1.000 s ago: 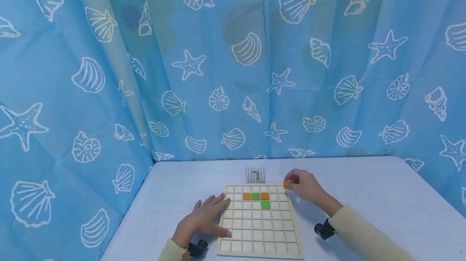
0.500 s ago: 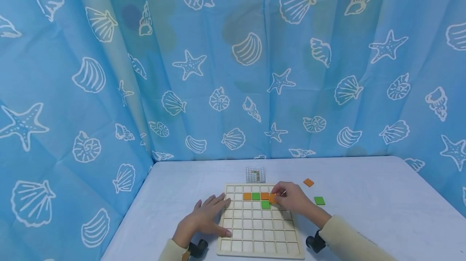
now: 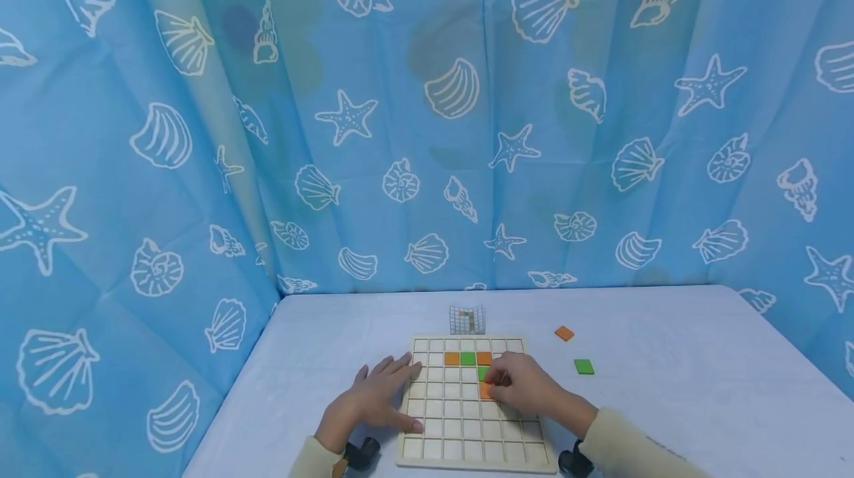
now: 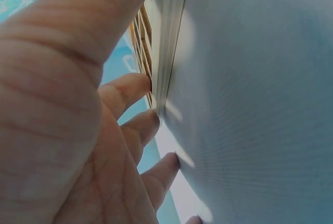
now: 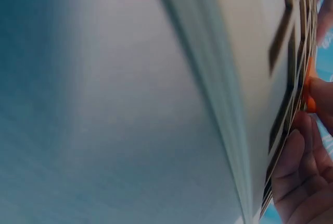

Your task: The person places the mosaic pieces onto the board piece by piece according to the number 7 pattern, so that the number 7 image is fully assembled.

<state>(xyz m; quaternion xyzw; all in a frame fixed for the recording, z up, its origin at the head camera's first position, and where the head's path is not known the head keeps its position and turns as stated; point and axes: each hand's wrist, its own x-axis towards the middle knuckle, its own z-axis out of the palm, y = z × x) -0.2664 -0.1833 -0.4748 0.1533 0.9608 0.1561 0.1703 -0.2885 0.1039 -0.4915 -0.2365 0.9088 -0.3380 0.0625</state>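
Note:
A pale wooden grid board (image 3: 434, 430) lies on the table. My left hand (image 3: 373, 398) rests at its left edge with the fingers spread; the left wrist view has the thumb and fingertips against the board's side. On the board, my right hand (image 3: 523, 387) pinches an orange square tile (image 3: 485, 390), just below a partly covered green tile (image 3: 482, 373). The right wrist view shows that orange tile (image 5: 310, 86) under the thumb. In the row above sit an orange tile (image 3: 451, 359), a green tile (image 3: 468, 359) and another orange tile (image 3: 483, 358).
On the white table (image 3: 667, 389), right of the board, lie a loose orange tile (image 3: 564, 333) and a loose green tile (image 3: 584, 367). A small curled grid card (image 3: 466, 320) with coloured squares stands behind the board. A blue shell-print curtain (image 3: 427, 167) hangs behind and at the sides.
My right hand has brought the orange tile from the board's upper right corner left and down, to the cell below the green tile. The left hand has stayed put.

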